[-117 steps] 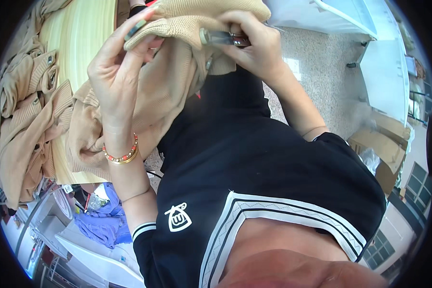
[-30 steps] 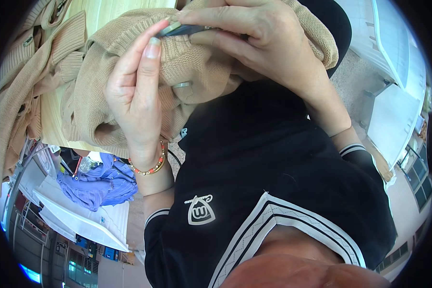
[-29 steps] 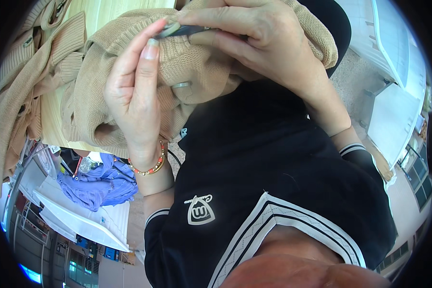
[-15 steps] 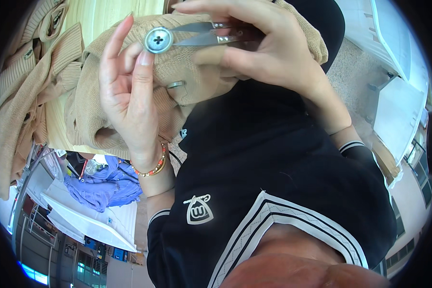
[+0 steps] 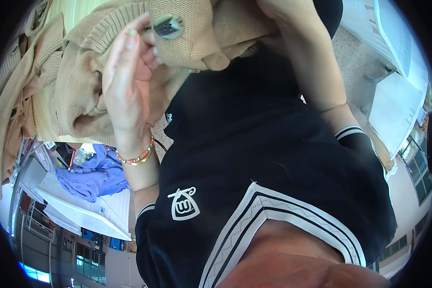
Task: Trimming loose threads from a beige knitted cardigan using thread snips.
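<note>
A beige knit cardigan (image 5: 98, 72) is bunched up in front of me, and one knit part of it hangs raised at the top centre. On that part sits a round, shiny dark-and-pale button (image 5: 168, 27), slightly blurred. My left hand (image 5: 129, 72) is beside the button, fingers loosely bent and thumb free of the cloth. Its fingertips reach the edge of the knit and are partly hidden there. Only the heel of my right hand (image 5: 283, 6) shows at the top edge; its fingers, and anything in them, are out of view.
More beige knitwear (image 5: 21, 105) is heaped along the left on a pale wooden table (image 5: 41, 115). Below it, a blue-purple cloth bundle (image 5: 93, 175) lies by a white surface (image 5: 89, 213). White panels (image 5: 396, 103) stand at the right over speckled floor (image 5: 348, 60).
My right hand has gone up out of view with the scissors. My left hand has let go of the button and dropped back slightly; the buttoned knit is now raised beside it.
</note>
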`<state>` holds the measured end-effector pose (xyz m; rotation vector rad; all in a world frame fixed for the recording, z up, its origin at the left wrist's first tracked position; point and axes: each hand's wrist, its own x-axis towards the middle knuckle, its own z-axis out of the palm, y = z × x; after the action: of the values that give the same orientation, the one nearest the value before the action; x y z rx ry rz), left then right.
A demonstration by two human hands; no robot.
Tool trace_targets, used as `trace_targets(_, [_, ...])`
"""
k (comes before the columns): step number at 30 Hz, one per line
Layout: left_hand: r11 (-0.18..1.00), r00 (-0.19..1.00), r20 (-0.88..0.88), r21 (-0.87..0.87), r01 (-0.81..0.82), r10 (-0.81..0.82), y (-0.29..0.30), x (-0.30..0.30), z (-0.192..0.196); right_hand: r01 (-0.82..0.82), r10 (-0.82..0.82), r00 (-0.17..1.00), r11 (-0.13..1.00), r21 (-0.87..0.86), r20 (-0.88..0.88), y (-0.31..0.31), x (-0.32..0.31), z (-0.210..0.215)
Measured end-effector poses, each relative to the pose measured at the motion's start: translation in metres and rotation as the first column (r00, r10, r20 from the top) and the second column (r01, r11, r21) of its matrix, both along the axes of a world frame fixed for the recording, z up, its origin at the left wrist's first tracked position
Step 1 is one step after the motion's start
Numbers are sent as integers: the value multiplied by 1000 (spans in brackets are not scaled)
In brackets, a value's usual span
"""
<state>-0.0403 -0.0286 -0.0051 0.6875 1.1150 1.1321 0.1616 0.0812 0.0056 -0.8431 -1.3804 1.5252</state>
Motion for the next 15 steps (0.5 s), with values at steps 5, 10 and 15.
trace_targets(5, [970,996,52,230,-77,67,-18,-3,26,-67,74,995,994,-91,67,3,-10,13])
trace_targets(10, [858,999,45,511,-46,27,-14,-42,53,-177,140,954,977,-121,-265,-4,-22,22])
trace_targets(15, [882,982,-22,444,-160,189,-10,-32,40,35,-126,972,913,406,201,-3,-30,-3])
